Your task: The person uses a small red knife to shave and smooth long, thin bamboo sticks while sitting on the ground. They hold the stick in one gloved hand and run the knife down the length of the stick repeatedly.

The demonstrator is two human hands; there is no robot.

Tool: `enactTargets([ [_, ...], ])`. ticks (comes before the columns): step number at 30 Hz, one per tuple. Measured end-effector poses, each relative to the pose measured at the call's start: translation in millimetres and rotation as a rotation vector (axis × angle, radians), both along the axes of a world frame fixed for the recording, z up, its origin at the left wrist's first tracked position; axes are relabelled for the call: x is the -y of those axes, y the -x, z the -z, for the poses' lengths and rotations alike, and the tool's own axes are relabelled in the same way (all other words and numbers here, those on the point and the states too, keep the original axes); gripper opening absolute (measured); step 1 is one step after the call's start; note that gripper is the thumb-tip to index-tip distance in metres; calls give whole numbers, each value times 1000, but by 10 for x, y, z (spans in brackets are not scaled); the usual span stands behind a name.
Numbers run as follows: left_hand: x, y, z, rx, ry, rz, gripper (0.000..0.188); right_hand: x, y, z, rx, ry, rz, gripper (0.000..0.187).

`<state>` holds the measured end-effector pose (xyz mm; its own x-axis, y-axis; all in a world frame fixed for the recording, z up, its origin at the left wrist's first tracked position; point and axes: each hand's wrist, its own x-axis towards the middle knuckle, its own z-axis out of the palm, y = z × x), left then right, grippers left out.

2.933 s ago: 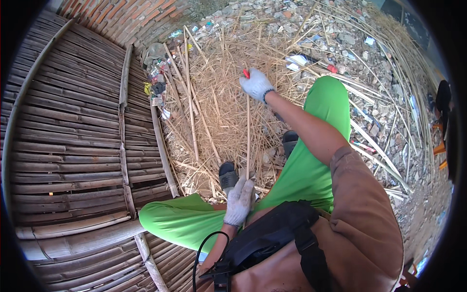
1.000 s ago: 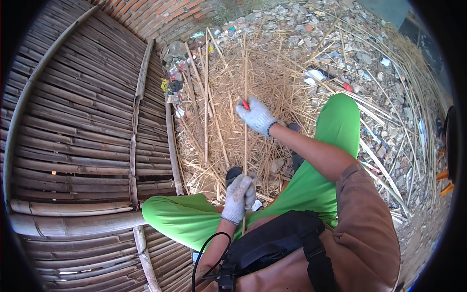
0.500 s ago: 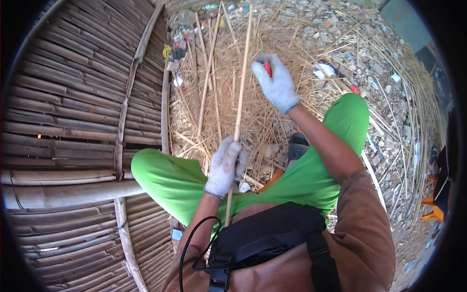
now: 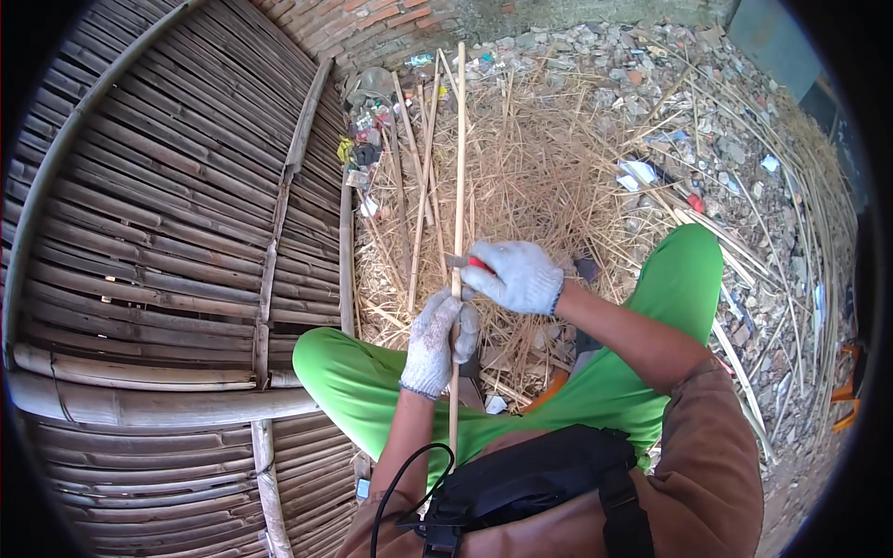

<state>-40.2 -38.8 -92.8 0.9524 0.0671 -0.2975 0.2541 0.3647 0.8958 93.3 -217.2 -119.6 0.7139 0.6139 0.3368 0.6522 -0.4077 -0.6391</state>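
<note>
A bamboo-slat panel (image 4: pixel 177 214) flanked the straw litter (image 4: pixel 549 167); over this stretched the long pale stick (image 4: pixel 460 158), wrapped in the grip of the gloved left hand (image 4: pixel 431 341). The gloved right hand (image 4: pixel 523 276) clenched a red-handled knife (image 4: pixel 478 263), blade against the stick.

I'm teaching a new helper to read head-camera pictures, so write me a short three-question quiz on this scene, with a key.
1. Multiple choice: which white-gloved hand holds the small red-handled metal blade?
A) left
B) right
C) neither

2. True or false: the long, thin, pale, straight stick runs through the grip of the left hand in its soiled white knitted glove.

3. Fill in the blank: the large brownish-grey panel of bamboo-like slats is on the person's ____ side.

Key:
1. B, the right hand.
2. True.
3. Left.
</note>
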Motion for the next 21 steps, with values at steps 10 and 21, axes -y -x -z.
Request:
enactTargets([
  [10, -45, 109, 67, -78, 181, 10, 23, -20, -222, 41, 76, 137, 29, 53],
  [21, -84, 238, 229, -93, 422, 19, 33, -102, -122, 47, 115, 142, -42, 62],
])
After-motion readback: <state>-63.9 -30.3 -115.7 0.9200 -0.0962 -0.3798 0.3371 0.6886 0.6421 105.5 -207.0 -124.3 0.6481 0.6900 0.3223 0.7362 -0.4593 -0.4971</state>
